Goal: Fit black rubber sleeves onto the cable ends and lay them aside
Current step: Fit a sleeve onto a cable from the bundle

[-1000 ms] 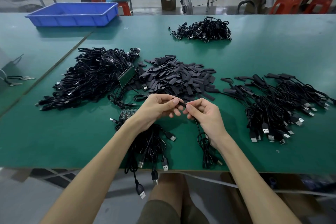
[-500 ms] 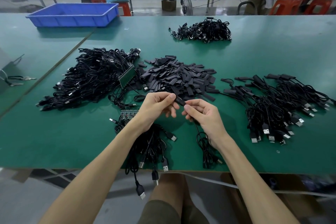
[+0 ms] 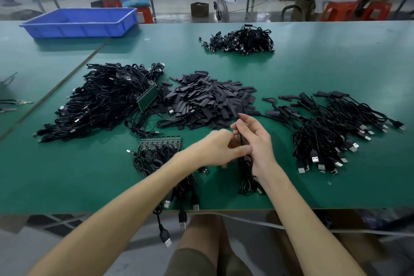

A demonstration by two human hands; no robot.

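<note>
1. We work at a green counter (image 3: 313,69) that carries, from the left, a big tangle of raw cables (image 3: 100,101), a heap of sleeves (image 3: 208,101) in the middle, and the finished pile (image 3: 336,130) well to the right, with a smaller bundle (image 3: 242,40) far back.
2. A blue tray (image 3: 80,22) sits at the far left corner; we do not need it for this step.
3. Near the front edge lies a small batch (image 3: 161,152) still wired to a circuit strip, its plugs hanging over the edge.
4. Our right hand (image 3: 257,141) is raised just before the heap, its grip narrow, thumb and fingers pinched on the cable (image 3: 246,177) near its end; the rest of that cable coils on the counter below the wrist.
5. Our left hand (image 3: 215,148) closes on the same cable lower down, touching the right palm.
6. To do this step well, we judge it best to keep the cable taut between both hands and push the sleeve on straight, so the rubber does not buckle, then set the piece on the right pile.
7. The sleeve (image 3: 235,114) at the fingertips blurs into the heap behind it, so we cannot tell how far it is seated. The cable end itself is hidden by our fingers.
</note>
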